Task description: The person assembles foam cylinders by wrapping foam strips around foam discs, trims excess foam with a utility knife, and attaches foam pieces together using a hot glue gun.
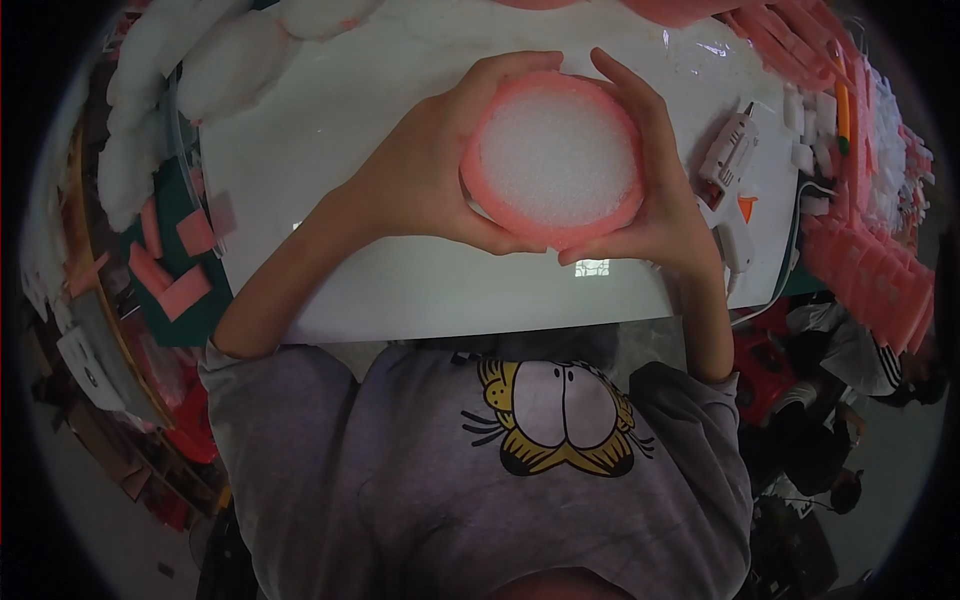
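Note:
A round foam piece [562,150] is held up over the white tabletop. Its disc is white and a pink foam strip [628,200] runs around the edge. My left hand [440,150] grips it from the left, thumb along the near edge and fingers at the far edge. From the right, my right hand [665,185] cups the pink edge, its thumb near my left thumb and a finger stretched up at the far side. Both palms press the strip; the underside is hidden.
A white glue gun [728,155] lies at right on its stand, with a cable [750,315] near the table edge. Pink foam scraps [185,290] lie at left on a green mat [185,335]. White foam discs [235,65] and pink strips [870,280] are piled around. People [815,440] sit at lower right.

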